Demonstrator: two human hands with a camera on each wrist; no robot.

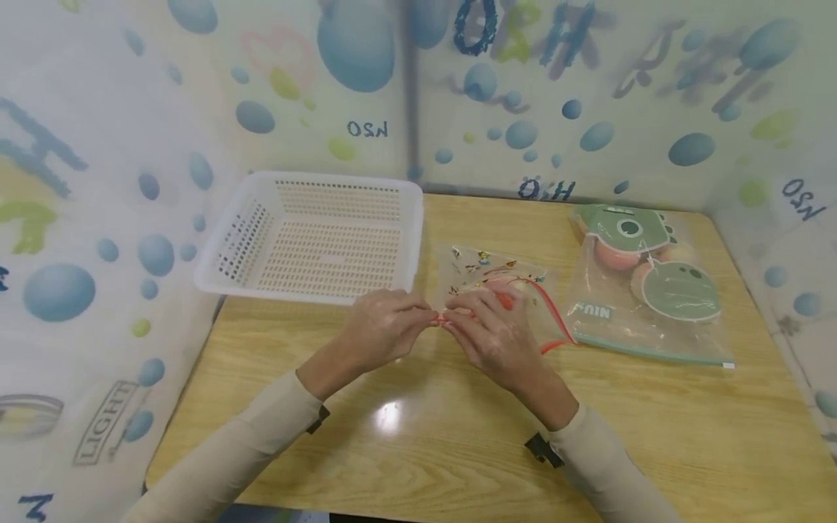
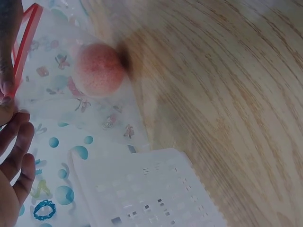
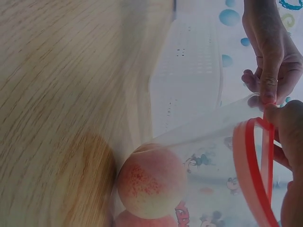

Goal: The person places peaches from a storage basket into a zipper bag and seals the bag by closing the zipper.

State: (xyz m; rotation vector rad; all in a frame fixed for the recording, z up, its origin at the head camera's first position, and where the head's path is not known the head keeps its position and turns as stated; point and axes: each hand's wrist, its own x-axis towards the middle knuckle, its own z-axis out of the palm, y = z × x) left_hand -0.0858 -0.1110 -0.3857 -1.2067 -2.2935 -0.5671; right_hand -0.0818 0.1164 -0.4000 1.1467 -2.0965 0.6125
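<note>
A clear zip bag with small cartoon prints and a red zip edge lies in front of me, holding peaches. My left hand pinches one corner of the red edge between thumb and fingers. Right beside it, my right hand pinches the same edge, the fingertips of both hands nearly meeting. To the right of the hands the red edge gapes apart. In the left wrist view a peach shows through the plastic. My right hand partly hides the bag in the head view.
A white perforated basket stands at the back left of the wooden table. At the right lies another clear zip bag with green dinosaur prints and peaches inside. Patterned walls enclose the table's back and sides.
</note>
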